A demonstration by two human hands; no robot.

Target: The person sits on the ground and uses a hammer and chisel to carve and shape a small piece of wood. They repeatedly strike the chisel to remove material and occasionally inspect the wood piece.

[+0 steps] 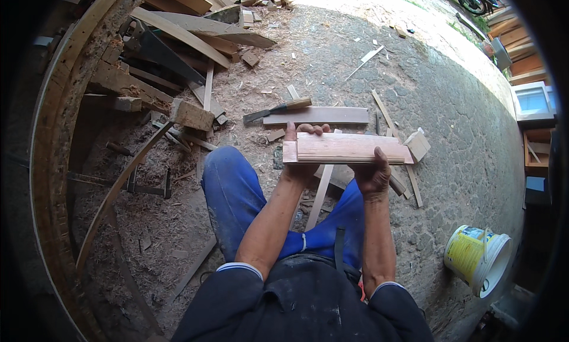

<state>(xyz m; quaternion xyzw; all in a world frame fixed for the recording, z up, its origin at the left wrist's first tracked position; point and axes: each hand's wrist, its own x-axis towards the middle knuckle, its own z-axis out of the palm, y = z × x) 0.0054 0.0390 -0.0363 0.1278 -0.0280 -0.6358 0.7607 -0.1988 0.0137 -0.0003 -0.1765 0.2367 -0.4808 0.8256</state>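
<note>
A short, pale reddish wooden board (pixel 349 146), with a stepped cut at its left end, is held level above my knees. My left hand (pixel 300 172) grips it from below near the left end, with fingers curled over the far edge. My right hand (pixel 374 177) holds the right part, thumb on the near face; its other fingers are hidden behind the board. Just beyond, a wood-handled chisel (pixel 291 104) rests across a second board (pixel 332 115) on the ground. To the right lies a mallet, its wooden head (pixel 418 144) beside the held board's end.
A handsaw (pixel 166 54) leans among stacked timber (pixel 207 31) at the upper left. A bar clamp (pixel 148 189) and a long curved strip (pixel 115 203) are at left. Shavings and offcuts litter the ground. A white-and-yellow bucket (pixel 468 256) lies tipped at right.
</note>
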